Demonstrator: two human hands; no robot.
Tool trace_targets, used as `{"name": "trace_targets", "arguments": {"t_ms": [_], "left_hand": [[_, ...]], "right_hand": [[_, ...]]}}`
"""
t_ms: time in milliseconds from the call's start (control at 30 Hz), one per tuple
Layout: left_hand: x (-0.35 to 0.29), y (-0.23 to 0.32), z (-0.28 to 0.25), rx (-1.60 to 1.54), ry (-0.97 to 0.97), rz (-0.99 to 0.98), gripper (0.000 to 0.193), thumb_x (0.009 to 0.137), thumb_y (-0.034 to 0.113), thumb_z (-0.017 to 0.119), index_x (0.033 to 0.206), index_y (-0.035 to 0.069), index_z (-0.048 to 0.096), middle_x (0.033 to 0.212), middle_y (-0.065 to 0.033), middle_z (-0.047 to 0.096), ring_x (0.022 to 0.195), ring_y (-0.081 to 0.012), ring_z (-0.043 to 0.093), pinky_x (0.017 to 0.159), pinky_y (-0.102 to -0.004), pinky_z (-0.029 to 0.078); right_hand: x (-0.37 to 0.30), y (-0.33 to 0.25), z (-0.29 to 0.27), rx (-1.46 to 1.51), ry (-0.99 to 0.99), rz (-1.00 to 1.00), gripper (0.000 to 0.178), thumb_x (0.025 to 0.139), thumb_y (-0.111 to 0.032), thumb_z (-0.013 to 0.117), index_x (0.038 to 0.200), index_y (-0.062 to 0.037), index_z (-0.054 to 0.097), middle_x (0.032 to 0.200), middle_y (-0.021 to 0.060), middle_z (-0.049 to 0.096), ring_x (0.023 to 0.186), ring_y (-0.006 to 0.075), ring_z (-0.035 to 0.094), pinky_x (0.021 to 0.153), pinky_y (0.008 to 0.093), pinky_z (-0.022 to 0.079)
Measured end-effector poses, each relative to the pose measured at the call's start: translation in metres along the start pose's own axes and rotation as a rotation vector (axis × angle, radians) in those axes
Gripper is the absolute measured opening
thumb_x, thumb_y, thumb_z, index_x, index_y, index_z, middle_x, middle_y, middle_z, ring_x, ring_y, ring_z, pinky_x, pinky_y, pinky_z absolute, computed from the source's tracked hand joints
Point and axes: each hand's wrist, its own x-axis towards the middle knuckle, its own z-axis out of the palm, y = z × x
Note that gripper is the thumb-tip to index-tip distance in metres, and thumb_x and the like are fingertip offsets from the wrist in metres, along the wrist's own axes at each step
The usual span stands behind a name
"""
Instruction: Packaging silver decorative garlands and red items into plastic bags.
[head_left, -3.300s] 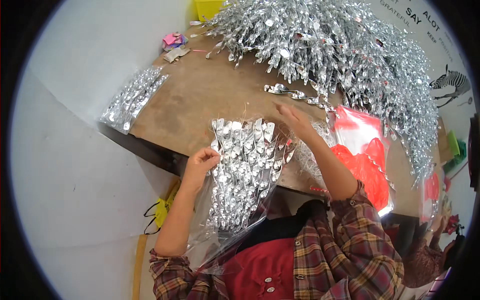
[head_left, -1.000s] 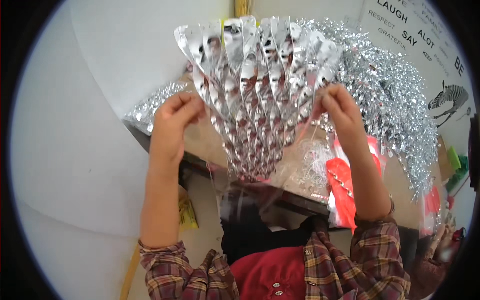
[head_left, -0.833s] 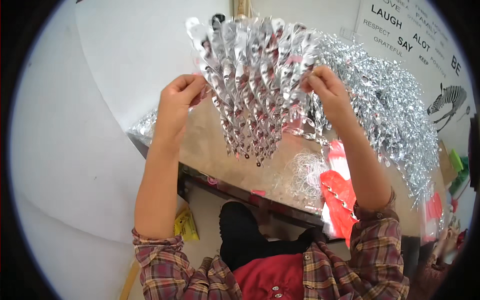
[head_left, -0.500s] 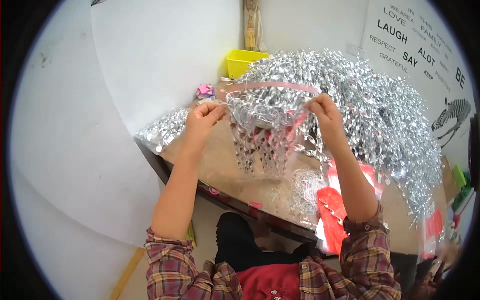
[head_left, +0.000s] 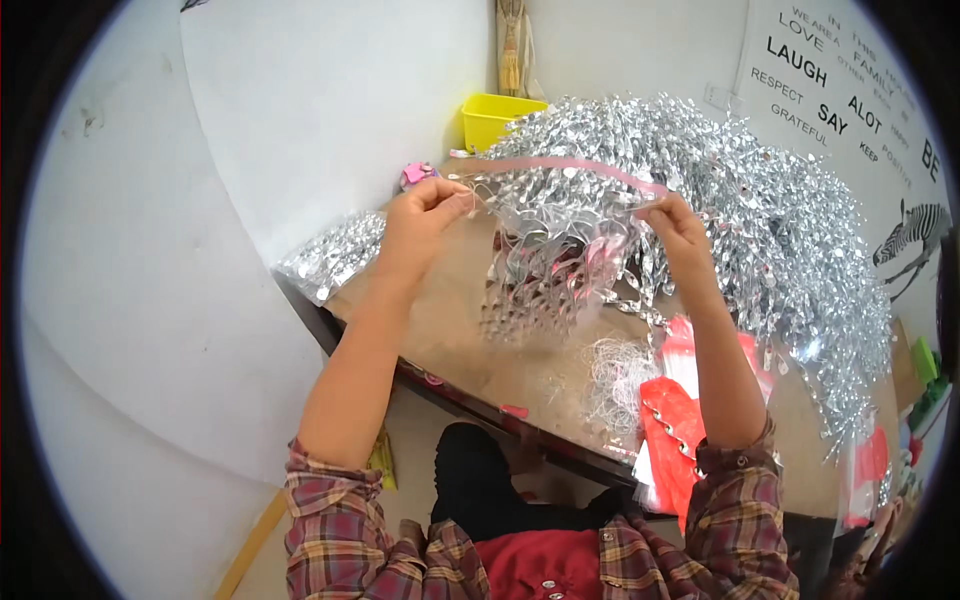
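Clear bag (head_left: 568, 162) at twelve o'clock, pinched by my left hand (head_left: 426, 222) near eleven, my right hand (head_left: 682, 232) near one. Silver strands (head_left: 532, 278), fanned above my grip a second ago, now hang below it, seemingly inside the bag; load looks settled.

Between my left hand (head_left: 425, 218) and right hand (head_left: 680, 232) hung 1 bag (head_left: 545, 275), above the table (head_left: 430, 315); behind it lay a pile of strips (head_left: 720, 200), nearer me some thread (head_left: 618, 378).
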Motion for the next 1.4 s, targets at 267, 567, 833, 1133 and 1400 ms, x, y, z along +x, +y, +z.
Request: {"name": "trace_targets", "arguments": {"t_ms": [267, 567, 833, 1133, 1400], "left_hand": [[-0.002, -0.005, 0.002, 0.002, 0.071, 0.009, 0.009, 0.087, 0.012, 0.06, 0.089, 0.004, 0.062, 0.084, 0.0015, 0.062, 0.074, -0.0056, 0.05, 0.07, -0.0219, 0.041], [0.012, -0.012, -0.001, 0.036, -0.001, 0.105, 0.005, 0.088, 0.006, 0.055, 0.088, 0.002, 0.058, 0.084, -0.0044, 0.064, 0.079, -0.0089, 0.059, 0.075, -0.0236, 0.047], [0.014, -0.018, -0.003, 0.062, 0.033, 0.093, 0.008, 0.086, 0.006, 0.055, 0.093, 0.001, 0.057, 0.086, -0.0038, 0.063, 0.08, -0.0096, 0.059, 0.074, -0.0234, 0.047], [0.01, -0.012, -0.012, -0.055, 0.105, -0.044, 0.008, 0.089, 0.013, 0.058, 0.093, 0.006, 0.058, 0.085, -0.0006, 0.063, 0.079, -0.0069, 0.056, 0.071, -0.0219, 0.044], [0.008, -0.017, -0.013, -0.091, 0.077, -0.018, 0.006, 0.089, 0.01, 0.056, 0.092, 0.006, 0.057, 0.087, -0.0025, 0.064, 0.077, -0.0083, 0.057, 0.071, -0.022, 0.044]], "right_hand": [[-0.001, 0.002, 0.0, 0.076, 0.002, -0.074, 0.012, 0.093, -0.012, 0.049, 0.093, -0.0046, 0.057, 0.091, 0.0024, 0.061, 0.091, 0.0105, 0.055, 0.088, 0.0266, 0.04], [0.01, 0.01, 0.01, 0.007, -0.003, -0.086, 0.013, 0.093, -0.014, 0.048, 0.088, -0.0027, 0.053, 0.087, 0.0046, 0.061, 0.085, 0.0117, 0.055, 0.084, 0.0275, 0.042], [0.019, -0.004, 0.026, 0.086, 0.017, -0.084, 0.01, 0.09, -0.012, 0.05, 0.091, -0.002, 0.052, 0.085, 0.0048, 0.059, 0.083, 0.0115, 0.055, 0.08, 0.0263, 0.043], [0.038, -0.017, 0.028, 0.138, 0.02, 0.019, 0.029, 0.084, -0.011, 0.06, 0.11, -0.0011, 0.053, 0.081, 0.002, 0.06, 0.08, 0.0086, 0.056, 0.075, 0.0236, 0.042], [0.025, -0.027, 0.023, -0.04, 0.022, -0.071, 0.033, 0.084, -0.007, 0.057, 0.116, -0.0003, 0.05, 0.073, -0.0034, 0.054, 0.069, 0.0037, 0.047, 0.066, 0.0208, 0.037]]}}
